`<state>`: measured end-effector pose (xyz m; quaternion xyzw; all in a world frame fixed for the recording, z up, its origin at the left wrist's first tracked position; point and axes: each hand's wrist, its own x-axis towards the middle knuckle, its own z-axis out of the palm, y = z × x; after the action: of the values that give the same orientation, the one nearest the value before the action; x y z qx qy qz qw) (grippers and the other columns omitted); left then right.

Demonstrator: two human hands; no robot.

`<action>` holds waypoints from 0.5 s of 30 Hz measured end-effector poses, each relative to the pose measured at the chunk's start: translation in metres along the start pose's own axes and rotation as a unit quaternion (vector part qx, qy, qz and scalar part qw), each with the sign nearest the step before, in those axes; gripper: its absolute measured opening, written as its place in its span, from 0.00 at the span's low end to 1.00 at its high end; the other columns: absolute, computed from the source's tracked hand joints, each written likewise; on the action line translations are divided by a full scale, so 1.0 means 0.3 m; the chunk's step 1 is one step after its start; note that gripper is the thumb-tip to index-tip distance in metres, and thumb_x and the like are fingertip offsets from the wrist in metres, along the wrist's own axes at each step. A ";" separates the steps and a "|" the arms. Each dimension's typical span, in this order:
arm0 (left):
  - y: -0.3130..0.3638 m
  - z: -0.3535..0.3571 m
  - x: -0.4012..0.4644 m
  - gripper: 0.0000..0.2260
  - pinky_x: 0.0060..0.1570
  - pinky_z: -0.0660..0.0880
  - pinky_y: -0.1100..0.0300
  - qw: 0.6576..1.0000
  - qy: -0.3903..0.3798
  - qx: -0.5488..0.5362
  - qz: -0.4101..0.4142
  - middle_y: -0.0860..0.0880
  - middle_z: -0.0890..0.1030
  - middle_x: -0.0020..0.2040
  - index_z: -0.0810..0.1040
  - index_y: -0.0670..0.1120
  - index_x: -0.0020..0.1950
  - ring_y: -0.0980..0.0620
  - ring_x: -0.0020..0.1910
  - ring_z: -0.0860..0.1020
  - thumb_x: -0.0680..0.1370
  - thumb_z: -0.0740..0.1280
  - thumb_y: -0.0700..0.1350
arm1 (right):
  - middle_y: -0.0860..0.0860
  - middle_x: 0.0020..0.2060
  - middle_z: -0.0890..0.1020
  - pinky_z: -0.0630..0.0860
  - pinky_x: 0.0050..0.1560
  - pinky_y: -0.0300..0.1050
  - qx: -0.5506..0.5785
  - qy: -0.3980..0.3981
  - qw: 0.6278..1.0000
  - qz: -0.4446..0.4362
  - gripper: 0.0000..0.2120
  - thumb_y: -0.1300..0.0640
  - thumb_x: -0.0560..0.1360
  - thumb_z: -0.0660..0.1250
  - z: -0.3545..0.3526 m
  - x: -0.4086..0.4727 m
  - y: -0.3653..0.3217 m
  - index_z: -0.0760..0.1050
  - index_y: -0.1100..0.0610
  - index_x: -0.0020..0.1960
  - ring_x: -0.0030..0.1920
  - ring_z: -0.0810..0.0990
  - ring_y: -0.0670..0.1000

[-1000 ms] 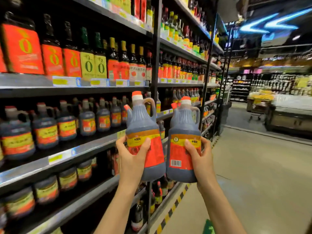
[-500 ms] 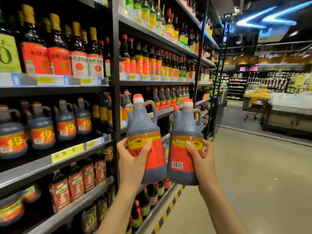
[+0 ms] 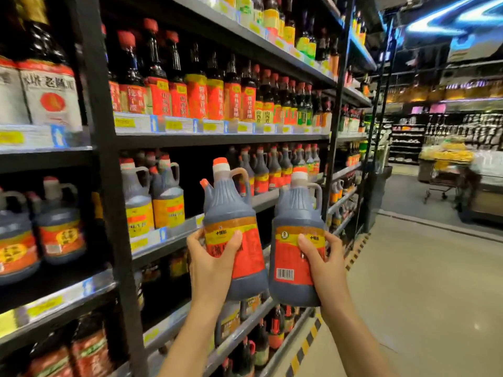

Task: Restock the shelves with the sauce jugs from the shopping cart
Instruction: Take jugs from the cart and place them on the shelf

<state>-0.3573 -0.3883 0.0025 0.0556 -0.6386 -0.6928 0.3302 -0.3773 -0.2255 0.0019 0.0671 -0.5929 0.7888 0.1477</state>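
Observation:
I hold two dark sauce jugs upright in front of the shelving. My left hand (image 3: 211, 265) grips the left jug (image 3: 231, 213), which has an orange-and-yellow label, a handle and a white-and-orange cap. My right hand (image 3: 322, 263) grips the right jug (image 3: 295, 213) of the same kind, its barcode facing me. Both jugs hover at the height of the middle shelf (image 3: 174, 240), just off its front edge. On that shelf, a dark gap lies behind the left jug, between two yellow-labelled jugs (image 3: 152, 202) and a row of similar jugs (image 3: 275, 170).
Black shelving runs along the left, full of bottles and jugs, with a black upright post (image 3: 109, 159) close by. The aisle floor (image 3: 422, 281) opens to the right. A cart (image 3: 446, 170) with yellow goods stands far back at right. Yellow-black tape (image 3: 304, 349) marks the shelf base.
The view has moved forward along the shelves, so the bottles slide left past me. Both jugs stay held in my hands in about the same place in view.

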 end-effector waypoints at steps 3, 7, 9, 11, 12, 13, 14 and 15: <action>-0.063 0.077 0.108 0.24 0.40 0.71 0.63 1.000 0.016 0.011 0.001 0.49 0.77 0.51 0.64 0.50 0.59 0.58 0.46 0.76 0.69 0.72 0.50 | 0.50 0.50 0.76 0.77 0.31 0.34 0.003 -0.024 1.000 0.009 0.19 0.56 0.74 0.67 0.006 0.177 0.071 0.63 0.51 0.61 0.45 0.80 0.48; -0.160 0.170 0.251 0.34 0.47 0.72 0.57 0.997 0.065 0.041 0.000 0.52 0.78 0.48 0.65 0.53 0.57 0.57 0.46 0.77 0.57 0.72 0.63 | 0.50 0.46 0.77 0.76 0.35 0.39 0.006 -0.060 0.998 0.032 0.18 0.56 0.74 0.67 0.027 0.414 0.169 0.64 0.52 0.60 0.42 0.79 0.47; -0.204 0.220 0.321 0.34 0.49 0.74 0.53 0.995 0.087 0.053 -0.008 0.54 0.78 0.48 0.64 0.56 0.56 0.55 0.48 0.78 0.55 0.68 0.66 | 0.49 0.45 0.77 0.75 0.30 0.35 0.012 -0.092 0.995 0.046 0.17 0.56 0.74 0.67 0.034 0.528 0.220 0.64 0.52 0.59 0.40 0.79 0.47; -0.240 0.277 0.390 0.32 0.50 0.74 0.52 0.992 0.112 0.058 -0.015 0.54 0.77 0.49 0.63 0.56 0.56 0.53 0.49 0.78 0.59 0.71 0.65 | 0.49 0.44 0.77 0.74 0.27 0.32 0.010 -0.125 0.990 0.058 0.17 0.56 0.74 0.67 0.045 0.651 0.263 0.65 0.53 0.59 0.40 0.79 0.46; -0.258 0.305 0.428 0.29 0.49 0.74 0.52 0.990 0.129 0.059 -0.015 0.53 0.77 0.50 0.63 0.55 0.57 0.53 0.48 0.78 0.63 0.74 0.61 | 0.49 0.44 0.77 0.74 0.27 0.32 0.008 -0.143 0.988 0.064 0.17 0.56 0.74 0.67 0.053 0.714 0.284 0.65 0.54 0.60 0.40 0.79 0.46; -0.273 0.331 0.466 0.26 0.49 0.74 0.52 0.987 0.148 0.060 -0.014 0.52 0.77 0.50 0.64 0.54 0.58 0.52 0.48 0.78 0.67 0.74 0.57 | 0.48 0.45 0.77 0.74 0.27 0.32 0.007 -0.163 0.984 0.071 0.18 0.56 0.74 0.67 0.063 0.775 0.301 0.65 0.54 0.61 0.40 0.79 0.46; -0.286 0.353 0.505 0.25 0.49 0.74 0.51 0.984 0.167 0.064 -0.017 0.51 0.77 0.51 0.63 0.53 0.58 0.51 0.49 0.78 0.69 0.73 0.54 | 0.48 0.44 0.77 0.74 0.27 0.32 0.009 -0.182 0.980 0.078 0.18 0.56 0.74 0.67 0.076 0.834 0.314 0.66 0.55 0.61 0.40 0.79 0.45; -0.293 0.373 0.540 0.25 0.50 0.75 0.49 0.981 0.179 0.072 -0.021 0.52 0.76 0.50 0.63 0.53 0.59 0.49 0.49 0.78 0.69 0.73 0.55 | 0.48 0.44 0.77 0.74 0.27 0.31 0.013 -0.198 0.977 0.082 0.18 0.56 0.74 0.67 0.091 0.891 0.327 0.66 0.56 0.61 0.40 0.79 0.45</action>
<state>-0.5729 -0.3819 -0.0026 0.2160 -0.6160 -0.6305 0.4199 -0.6631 -0.2353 -0.0048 0.1747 -0.6035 0.7770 -0.0386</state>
